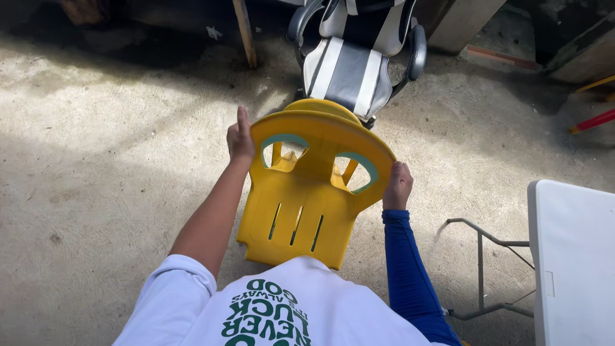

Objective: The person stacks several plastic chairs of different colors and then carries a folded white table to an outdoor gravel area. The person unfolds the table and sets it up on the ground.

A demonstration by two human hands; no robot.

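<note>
The yellow chair [307, 192] sits between both hands: left hand [240, 138] and right hand [398, 186] grip its backrest edges (thumbs hidden).

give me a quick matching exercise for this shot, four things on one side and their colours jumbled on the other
Things:
1. plastic chair
2. folding table
3. office chair
4. sleeve on the right arm

Colours:
a. blue
b. black and white
c. yellow
d. white

Pairs: 1-c, 2-d, 3-b, 4-a
</note>
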